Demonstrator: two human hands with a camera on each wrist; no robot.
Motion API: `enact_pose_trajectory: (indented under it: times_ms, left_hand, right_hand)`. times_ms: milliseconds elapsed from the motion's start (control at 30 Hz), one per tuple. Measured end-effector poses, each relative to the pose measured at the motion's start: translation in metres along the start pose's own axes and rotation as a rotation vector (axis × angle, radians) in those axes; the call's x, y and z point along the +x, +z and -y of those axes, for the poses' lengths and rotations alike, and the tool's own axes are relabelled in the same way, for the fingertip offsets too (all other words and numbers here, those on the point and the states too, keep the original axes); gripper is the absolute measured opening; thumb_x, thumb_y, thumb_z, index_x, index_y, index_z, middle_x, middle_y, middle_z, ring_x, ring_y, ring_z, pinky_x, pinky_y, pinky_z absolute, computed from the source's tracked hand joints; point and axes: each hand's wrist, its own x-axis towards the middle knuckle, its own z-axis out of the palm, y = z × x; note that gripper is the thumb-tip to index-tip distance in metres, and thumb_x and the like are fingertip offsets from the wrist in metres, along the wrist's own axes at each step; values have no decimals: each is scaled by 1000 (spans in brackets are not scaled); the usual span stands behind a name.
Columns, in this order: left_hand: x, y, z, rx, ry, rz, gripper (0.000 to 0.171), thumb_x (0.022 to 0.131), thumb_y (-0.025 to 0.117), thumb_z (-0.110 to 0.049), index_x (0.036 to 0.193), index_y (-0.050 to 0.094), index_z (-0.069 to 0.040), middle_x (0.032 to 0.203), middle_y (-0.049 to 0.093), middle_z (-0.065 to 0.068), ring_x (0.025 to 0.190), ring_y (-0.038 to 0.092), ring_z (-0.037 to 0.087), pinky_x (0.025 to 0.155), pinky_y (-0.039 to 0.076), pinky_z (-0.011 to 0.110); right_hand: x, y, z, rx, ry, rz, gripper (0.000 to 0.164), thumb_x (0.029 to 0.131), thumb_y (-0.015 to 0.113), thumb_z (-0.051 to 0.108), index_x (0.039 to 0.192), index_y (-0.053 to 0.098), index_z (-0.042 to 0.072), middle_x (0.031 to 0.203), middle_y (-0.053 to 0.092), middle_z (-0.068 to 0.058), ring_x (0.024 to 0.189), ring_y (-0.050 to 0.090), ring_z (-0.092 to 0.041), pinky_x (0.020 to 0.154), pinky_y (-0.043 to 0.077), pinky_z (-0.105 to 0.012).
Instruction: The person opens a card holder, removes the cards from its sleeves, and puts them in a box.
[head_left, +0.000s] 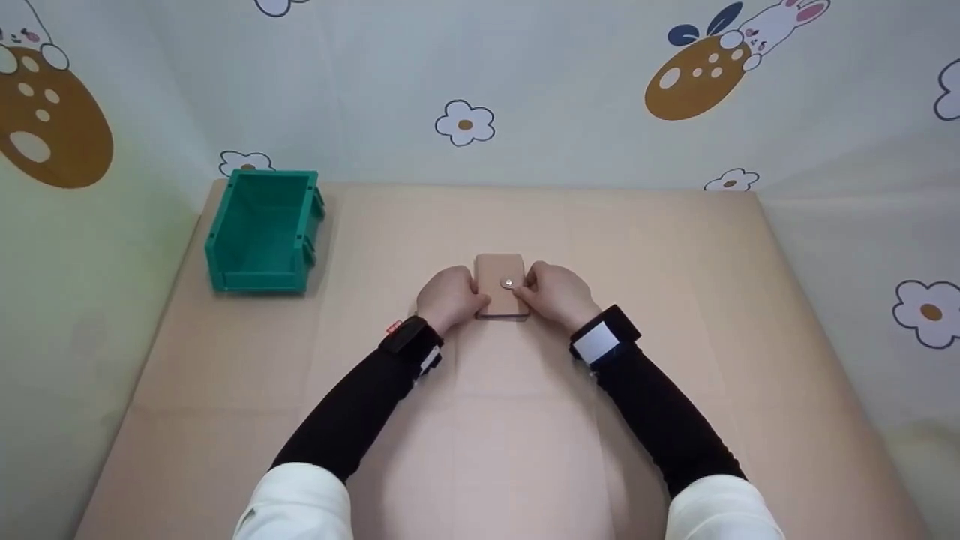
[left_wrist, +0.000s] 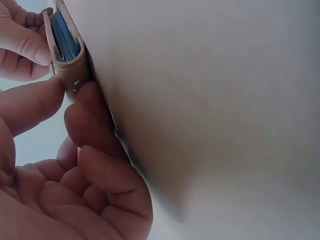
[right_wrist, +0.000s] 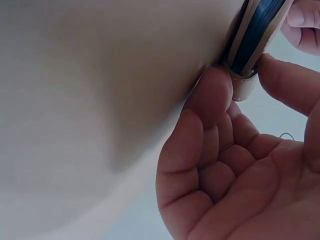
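Observation:
A small tan card holder (head_left: 495, 270) with a silver snap button (head_left: 508, 283) lies near the middle of the table, its front flap folded over. My left hand (head_left: 448, 298) pinches its left edge between thumb and fingers, the thumb on top. On the opposite edge, my right hand (head_left: 562, 294) pinches the holder by the snap tab. Blue card sleeves (left_wrist: 64, 37) show between the covers in the left wrist view, and a metal stud (left_wrist: 78, 85) sits on the spine. From the right wrist, the blue stack (right_wrist: 255, 32) is seen edge-on between the stitched tan covers.
At the back left of the beige-covered table (head_left: 525, 450) stands a green plastic bin (head_left: 262, 281) with a low front. Pale wall cloth (head_left: 570, 90) printed with flowers and rabbits rises behind the table and along both sides.

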Motion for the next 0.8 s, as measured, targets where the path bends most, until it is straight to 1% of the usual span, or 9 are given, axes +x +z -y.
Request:
enact_pose_trajectory:
  times_ms: [133, 233, 333, 400, 467, 600, 800]
  left_hand:
    - [1, 0, 1, -4, 2, 15, 22, 88, 70, -26, 77, 59, -11, 71, 55, -1, 62, 50, 15, 55, 36, 28]
    - [2, 0, 2, -1, 3, 16, 23, 88, 70, -26, 76, 58, -11, 71, 55, -1, 61, 50, 15, 54, 35, 28]
    - [3, 0, 2, -1, -2, 19, 24, 87, 71, -27, 76, 57, -11, 71, 55, -1, 61, 50, 15, 54, 35, 28]
    - [4, 0, 3, -10, 1, 17, 24, 87, 70, -26, 74, 56, -12, 70, 54, -1, 60, 49, 15, 54, 35, 28]
    - [4, 0, 4, -17, 9, 16, 25, 87, 70, -25, 72, 56, -12, 69, 53, -1, 60, 49, 15, 54, 35, 28]
    - [3, 0, 4, -25, 25, 9, 26, 87, 70, -24, 70, 55, -12, 67, 52, -1, 60, 48, 15, 54, 34, 27]
    - [2, -1, 6, -37, 23, 13, 26, 87, 71, -24, 71, 54, -12, 68, 52, -1, 59, 48, 14, 54, 34, 26]
  right_hand:
    - [0, -4, -1, -24, -3, 1, 31, 92, 68, 36, 101, 67, 6, 92, 69, -8, 82, 63, -26, 74, 49, -43]
    - [1, -8, -1, -31, -3, -34, 34, 92, 68, 38, 103, 68, 6, 95, 70, -10, 84, 64, -27, 74, 50, -44]
    - [1, -12, 2, -39, -12, -80, 28, 93, 68, 36, 97, 67, 8, 89, 68, -9, 79, 62, -26, 70, 49, -43]
    - [3, -14, 6, -44, -23, -93, 22, 93, 68, 32, 92, 65, 10, 85, 65, -7, 76, 60, -25, 68, 48, -42]
    - [5, -14, 9, -51, -39, -96, 20, 94, 67, 30, 89, 64, 11, 82, 63, -5, 74, 58, -23, 66, 47, -41]
    - [8, -9, 15, -68, -71, -94, 23, 93, 68, 32, 85, 63, 11, 78, 61, -4, 72, 58, -22, 66, 48, -41]
    - [10, -1, 20, -100, -94, -89, 28, 90, 70, 37, 81, 60, 13, 74, 59, -1, 69, 57, -21, 63, 48, -41]
